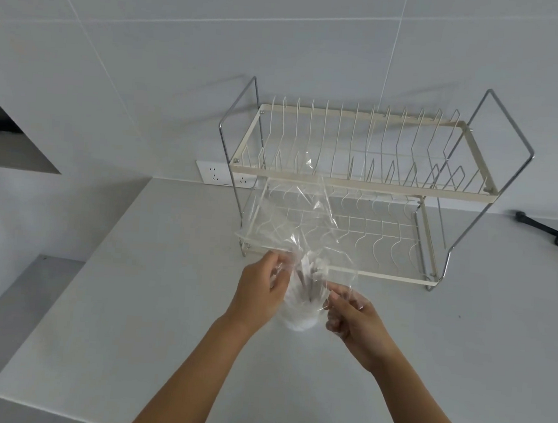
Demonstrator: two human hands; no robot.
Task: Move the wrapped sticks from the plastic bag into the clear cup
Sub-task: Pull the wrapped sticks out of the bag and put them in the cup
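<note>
head view: near the centre of the frame, a little below the middle, the clear cup (298, 308) stands on the pale bench (129, 316), with several wrapped sticks (312, 280) already leaning inside it, thin and pale with darker streaks between them. the plastic bag (290, 219) rises above the cup's mouth, a thin, glossy, crinkled film that reaches up in front of the dish rack (357, 180). the left hand (261, 293) is curled against the cup's left side, its fingers pinching the bag's lower edge. the right hand (351, 312), just right of the cup, pinches a fold of the same film between thumb and fingertips.

the sticks seem to have been tipped in and the bag is being drawn off. to do it well, steady the cup with the left hand and draw the film straight upward, since the light cup would tip easily and the film could catch on a stick. whether any sticks are left in the bag cannot be told.

the rack is two tiers of cream wire in a chromed frame; the bench is smooth and matte. a black tool (543, 228) lies at the right edge.
</note>
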